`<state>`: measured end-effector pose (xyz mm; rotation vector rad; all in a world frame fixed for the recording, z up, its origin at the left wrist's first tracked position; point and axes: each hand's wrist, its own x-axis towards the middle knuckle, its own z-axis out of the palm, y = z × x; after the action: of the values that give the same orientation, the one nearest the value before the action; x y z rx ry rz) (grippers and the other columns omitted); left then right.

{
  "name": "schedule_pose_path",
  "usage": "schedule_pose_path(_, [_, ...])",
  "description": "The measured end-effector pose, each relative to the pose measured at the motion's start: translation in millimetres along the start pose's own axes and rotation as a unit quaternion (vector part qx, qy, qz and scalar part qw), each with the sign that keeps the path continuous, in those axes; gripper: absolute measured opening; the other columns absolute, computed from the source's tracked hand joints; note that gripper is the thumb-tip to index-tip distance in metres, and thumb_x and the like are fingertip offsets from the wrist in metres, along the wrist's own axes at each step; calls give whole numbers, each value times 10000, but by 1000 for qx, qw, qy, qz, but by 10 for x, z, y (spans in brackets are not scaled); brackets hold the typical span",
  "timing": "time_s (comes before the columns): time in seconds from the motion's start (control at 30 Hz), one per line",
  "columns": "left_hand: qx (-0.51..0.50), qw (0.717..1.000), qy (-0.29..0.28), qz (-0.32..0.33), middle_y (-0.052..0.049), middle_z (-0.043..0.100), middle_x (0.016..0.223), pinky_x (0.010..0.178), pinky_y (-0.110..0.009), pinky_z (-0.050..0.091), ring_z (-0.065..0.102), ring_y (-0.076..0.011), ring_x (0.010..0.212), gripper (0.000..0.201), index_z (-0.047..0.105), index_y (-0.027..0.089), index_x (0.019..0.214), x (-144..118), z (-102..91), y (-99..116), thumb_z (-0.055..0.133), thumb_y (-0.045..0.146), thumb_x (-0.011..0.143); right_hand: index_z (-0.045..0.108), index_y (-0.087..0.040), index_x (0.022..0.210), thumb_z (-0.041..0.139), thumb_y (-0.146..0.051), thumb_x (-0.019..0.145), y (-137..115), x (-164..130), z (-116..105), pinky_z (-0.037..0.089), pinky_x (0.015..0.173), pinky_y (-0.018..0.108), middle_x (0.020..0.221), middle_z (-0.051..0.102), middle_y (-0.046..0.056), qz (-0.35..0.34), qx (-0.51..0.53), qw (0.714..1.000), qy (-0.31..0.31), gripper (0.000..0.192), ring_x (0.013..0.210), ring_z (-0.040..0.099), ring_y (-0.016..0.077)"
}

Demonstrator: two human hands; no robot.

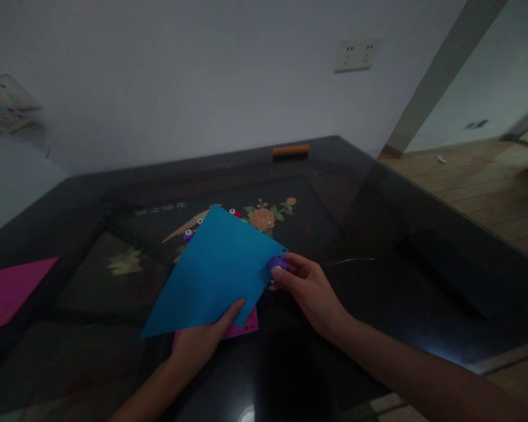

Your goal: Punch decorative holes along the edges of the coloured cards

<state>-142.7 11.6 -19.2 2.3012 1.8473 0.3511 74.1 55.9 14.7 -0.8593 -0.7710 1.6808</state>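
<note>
Head view, and the blue sheet (215,272) is up off the table (422,246), a flat, matte piece of paper with crisp straight edges and one sharp corner pointing toward the table's far edge. Left hand (202,343) comes in from the near edge and has the sheet's lower edge pinched, thumb lying on top of the paper, the other fingers hidden beneath it. Right hand (310,290) is at the sheet's right corner, fingers curled tight around a small purple punch (278,264), rounded, smooth, plastic-looking; the punch sits right on that corner, though how far the paper goes into it I cannot tell. Under the blue sheet a pink sheet (242,328) peeks out near the left hand, its visible edge dotted with small holes. More little punches (188,235), purple and red, rounded with pale spots, poke out past the blue sheet's far edges. Table is dark and glossy, glass-like, with a floral inlay (264,217) in gold and green in the middle. Another pink sheet (9,290) lies flat by the left edge. An orange bar (291,150) rests at the far edge against the wall. Wood floor (488,181) shows past the right edge.
</note>
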Motion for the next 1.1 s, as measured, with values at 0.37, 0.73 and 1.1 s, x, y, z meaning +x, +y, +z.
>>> schedule_pose_path(0.37, [5,999,-37,-4,-74,708,1014,994,-539,350,559,-306,1104,404,637,232,1123,23,-19,-4,363,281,830,655,-178,852,765,-284,644,-14,-8,4,500,639,269,778,646,0,-1,-10,1000,11,258,665,581,115])
schedule_pose_path(0.73, [-42,999,14,-30,-98,684,1076,983,-551,350,560,-342,1106,350,694,248,997,3,-55,75,420,327,793,665,-186,863,763,-286,647,-47,-30,28,491,623,258,784,647,-4,2,-16,1000,19,257,641,570,106])
schedule_pose_path(1.1, [-37,999,4,-28,-92,696,1045,985,-534,357,566,-324,1097,345,697,236,992,0,-49,65,419,295,797,662,-186,841,760,-297,643,-44,-24,28,475,601,256,739,635,-11,-8,-30,999,19,248,596,555,95])
